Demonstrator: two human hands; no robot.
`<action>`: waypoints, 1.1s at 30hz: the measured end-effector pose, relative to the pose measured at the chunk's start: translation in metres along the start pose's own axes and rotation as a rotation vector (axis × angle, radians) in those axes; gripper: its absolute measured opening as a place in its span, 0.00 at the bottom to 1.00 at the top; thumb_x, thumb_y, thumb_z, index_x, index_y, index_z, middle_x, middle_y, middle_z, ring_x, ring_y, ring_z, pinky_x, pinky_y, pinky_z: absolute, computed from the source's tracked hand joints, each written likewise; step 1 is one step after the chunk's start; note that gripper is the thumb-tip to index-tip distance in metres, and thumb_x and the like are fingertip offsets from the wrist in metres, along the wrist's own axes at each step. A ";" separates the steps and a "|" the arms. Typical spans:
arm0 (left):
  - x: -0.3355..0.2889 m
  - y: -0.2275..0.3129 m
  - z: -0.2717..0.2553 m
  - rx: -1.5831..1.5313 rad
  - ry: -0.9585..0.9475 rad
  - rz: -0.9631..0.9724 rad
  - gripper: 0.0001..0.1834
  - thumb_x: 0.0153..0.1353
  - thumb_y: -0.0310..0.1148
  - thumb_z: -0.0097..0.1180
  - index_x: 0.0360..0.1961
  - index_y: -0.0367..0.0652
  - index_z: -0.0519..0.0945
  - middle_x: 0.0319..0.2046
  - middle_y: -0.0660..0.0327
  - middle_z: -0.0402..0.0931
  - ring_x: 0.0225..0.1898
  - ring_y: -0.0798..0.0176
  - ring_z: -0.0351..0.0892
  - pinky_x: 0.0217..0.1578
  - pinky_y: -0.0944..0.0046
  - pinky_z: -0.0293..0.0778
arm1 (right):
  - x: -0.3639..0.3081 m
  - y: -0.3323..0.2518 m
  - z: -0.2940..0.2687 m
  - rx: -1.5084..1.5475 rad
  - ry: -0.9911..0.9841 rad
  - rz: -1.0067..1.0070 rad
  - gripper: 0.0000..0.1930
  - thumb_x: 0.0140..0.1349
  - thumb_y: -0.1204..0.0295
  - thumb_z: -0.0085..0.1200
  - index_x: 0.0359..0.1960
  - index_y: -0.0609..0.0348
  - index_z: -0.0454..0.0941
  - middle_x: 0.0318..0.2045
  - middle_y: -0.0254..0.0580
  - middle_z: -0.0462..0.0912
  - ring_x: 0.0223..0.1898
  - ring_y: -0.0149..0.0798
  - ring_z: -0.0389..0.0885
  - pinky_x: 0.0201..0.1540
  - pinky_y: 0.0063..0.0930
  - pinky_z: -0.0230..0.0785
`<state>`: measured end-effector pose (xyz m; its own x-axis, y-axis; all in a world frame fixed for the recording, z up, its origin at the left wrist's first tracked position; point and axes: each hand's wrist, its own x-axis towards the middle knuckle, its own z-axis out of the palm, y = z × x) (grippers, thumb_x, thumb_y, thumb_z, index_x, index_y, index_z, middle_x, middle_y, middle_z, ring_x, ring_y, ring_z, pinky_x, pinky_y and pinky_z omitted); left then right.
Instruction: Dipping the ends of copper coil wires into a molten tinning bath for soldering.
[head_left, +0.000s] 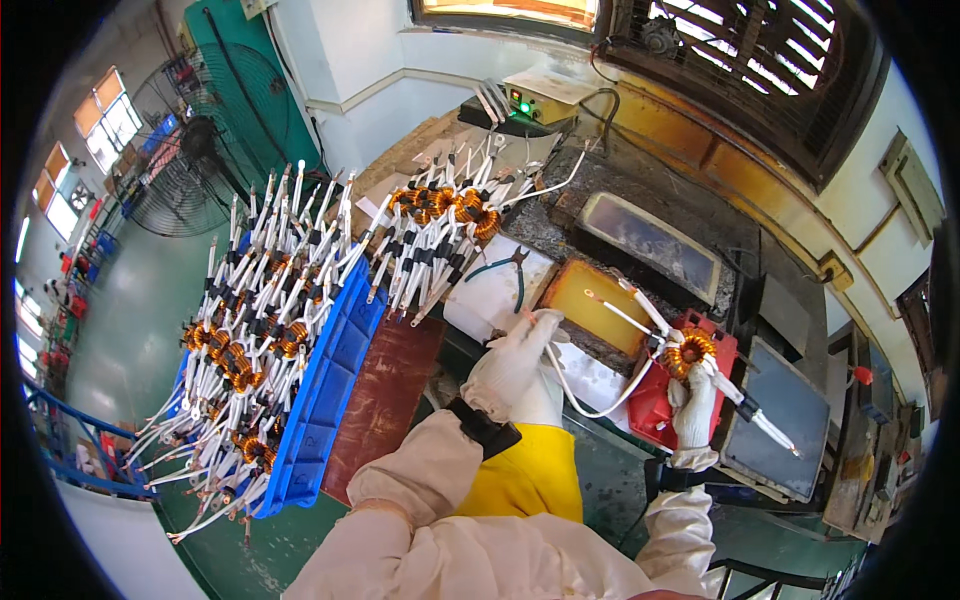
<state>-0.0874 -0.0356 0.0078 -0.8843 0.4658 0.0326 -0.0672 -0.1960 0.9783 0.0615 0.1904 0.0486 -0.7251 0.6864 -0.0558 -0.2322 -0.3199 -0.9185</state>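
Over the red tray (650, 405) at the right of the tabletop (385, 395), a copper-wound toroid coil (690, 349) sits in the gloved right hand (693, 405), whose fingers are closed under the ring. Its white sleeved leads (628, 318) fan out stiffly, some reaching up and left over the yellow flux tray (590, 300), one running down to the right past a black sleeve. The gloved left hand (518, 368) rests just left of that tray, fingers pinched on a lead end, from which a thin white wire (590, 400) loops back toward the coil.

The coil looks small but dense for its size, rigid at the core, while the leads seem springy and easy to bend; gripping the wound ring itself, not the leads, appears the safer hold, since the enamelled winding could scuff.

Beyond the flux tray lies a dark solder pot (650, 240), and behind it a beige control box (540, 95) with a green lamp. Green-handled cutters (505, 265) lie on a white sheet. A heap of finished coils (440, 225) rests farther back, and a blue crate (330, 390) at the left holds many more.
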 end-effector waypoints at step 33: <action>-0.087 0.019 0.047 -0.269 -0.224 -0.362 0.14 0.60 0.38 0.47 0.41 0.38 0.69 0.27 0.60 0.67 0.29 0.66 0.73 0.27 0.66 0.75 | 0.002 -0.006 0.032 -0.501 0.001 -0.280 0.16 0.62 0.65 0.44 0.41 0.68 0.74 0.35 0.50 0.77 0.36 0.43 0.76 0.41 0.30 0.68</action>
<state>0.0099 -0.0387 0.0331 -0.6636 0.7128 -0.2271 -0.4938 -0.1894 0.8487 0.0407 0.1728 0.0669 -0.6796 0.7009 0.2164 -0.0800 0.2225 -0.9717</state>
